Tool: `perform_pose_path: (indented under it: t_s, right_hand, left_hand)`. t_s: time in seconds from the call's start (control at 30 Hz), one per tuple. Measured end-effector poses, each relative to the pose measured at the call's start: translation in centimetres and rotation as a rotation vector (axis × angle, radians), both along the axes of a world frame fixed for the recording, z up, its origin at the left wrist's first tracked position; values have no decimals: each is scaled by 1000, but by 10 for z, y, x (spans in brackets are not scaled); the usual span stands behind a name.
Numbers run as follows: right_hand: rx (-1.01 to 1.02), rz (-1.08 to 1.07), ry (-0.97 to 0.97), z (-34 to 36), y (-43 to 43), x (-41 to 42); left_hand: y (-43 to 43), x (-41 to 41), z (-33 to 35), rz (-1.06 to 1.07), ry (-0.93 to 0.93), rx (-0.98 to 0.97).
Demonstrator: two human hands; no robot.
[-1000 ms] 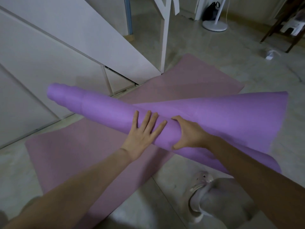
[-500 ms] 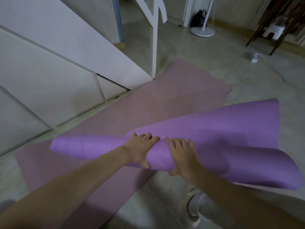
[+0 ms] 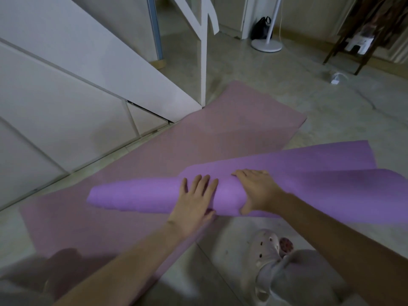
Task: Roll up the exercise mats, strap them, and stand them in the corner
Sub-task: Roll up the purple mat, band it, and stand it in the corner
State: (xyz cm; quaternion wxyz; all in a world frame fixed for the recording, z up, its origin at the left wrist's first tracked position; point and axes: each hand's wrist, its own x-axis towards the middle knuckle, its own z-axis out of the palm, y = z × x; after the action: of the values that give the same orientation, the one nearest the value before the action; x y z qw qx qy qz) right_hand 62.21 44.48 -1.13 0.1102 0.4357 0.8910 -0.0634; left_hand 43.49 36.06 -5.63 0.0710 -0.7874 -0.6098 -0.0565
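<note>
Pressed the left hand flat, fingers straight, on the half-rolled purple mat. Wrapped the right hand around the roll, thumb underneath. Kept the roll over a pink mat spread flat on the pale floor, beside a white wall. Far back, a round white stand.

White panel blocks left of purple mat; floor open right.
</note>
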Motion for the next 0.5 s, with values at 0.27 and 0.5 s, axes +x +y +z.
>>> perform_pose_path:
  t_s: [0.27, 0.5]
  right_hand:
    - [-246, -1, -23, 16, 1, -5]
    - [-436, -92, 18, 12, -11, 19]
  left_hand:
    - [-22, 10, -27, 52, 77, 54]
    - [-10, 11, -11, -94, 32, -110]
